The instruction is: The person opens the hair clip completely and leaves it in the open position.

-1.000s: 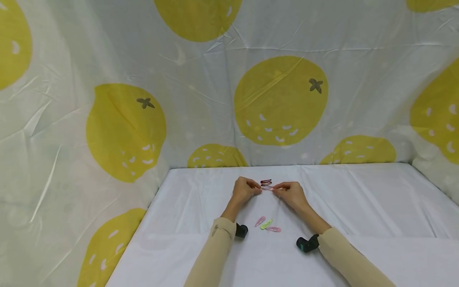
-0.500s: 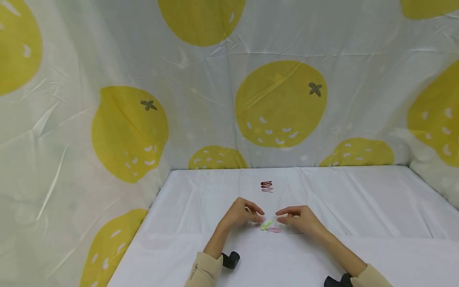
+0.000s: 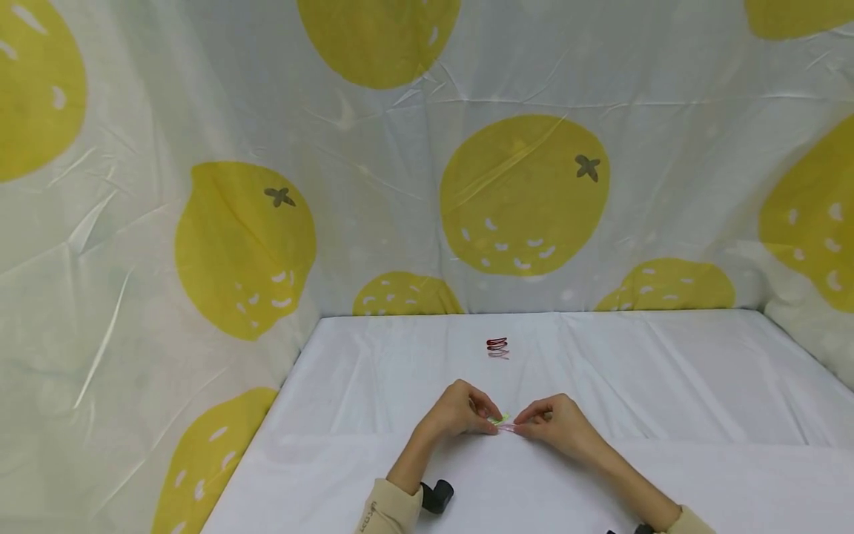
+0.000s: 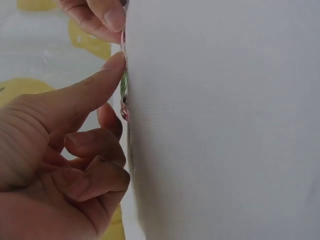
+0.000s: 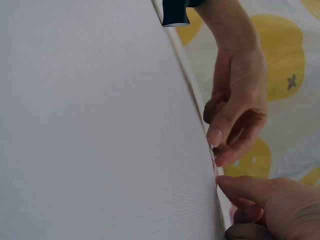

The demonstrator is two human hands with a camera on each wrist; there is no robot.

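Observation:
Between the hands, a pink hair clip lies low on the white-covered table. My left hand holds its left end with thumb and forefinger, though the grip is partly hidden. At its right end, my right hand pinches it; the right wrist view shows that thumb against a pink edge. A yellow-green hair clip is right behind, by the left fingertips, half covered. In the left wrist view the clips appear edge-on beside the left thumb.
Farther back on the table lie dark red hair clips and lighter pink ones, stacked in a near-parallel column. The white cloth covers the tabletop. A lemon-patterned curtain hangs behind and to the left.
Both hands have come back from the far column of clips toward the nearer loose clips. They have closed in on the pink hair clip, and now cover part of the group.

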